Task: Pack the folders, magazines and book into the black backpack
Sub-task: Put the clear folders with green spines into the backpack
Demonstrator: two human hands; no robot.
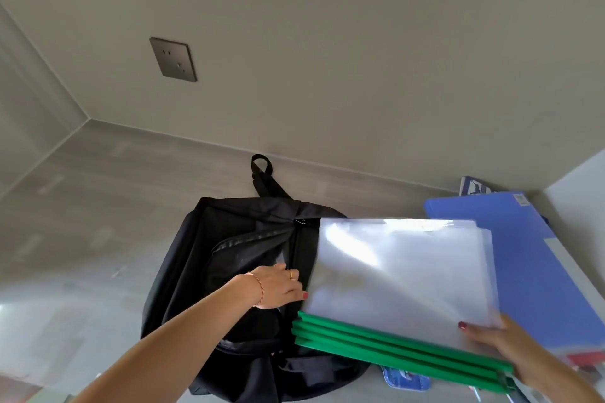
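The black backpack (235,271) lies on the grey surface with its main compartment unzipped. My left hand (278,288) grips the right edge of that opening and holds it apart. My right hand (510,350) holds a stack of several clear folders with green spines (399,278) by its near right corner. The stack hovers just right of the backpack, its left edge over the bag's rim. A blue folder (540,271) lies flat under and behind the stack on the right.
A blue-and-white book or magazine (473,186) leans near the wall behind the blue folder. Another blue printed item (406,378) peeks from under the green spines. A dark wall socket (173,59) sits on the beige wall. White furniture (582,186) stands at the right.
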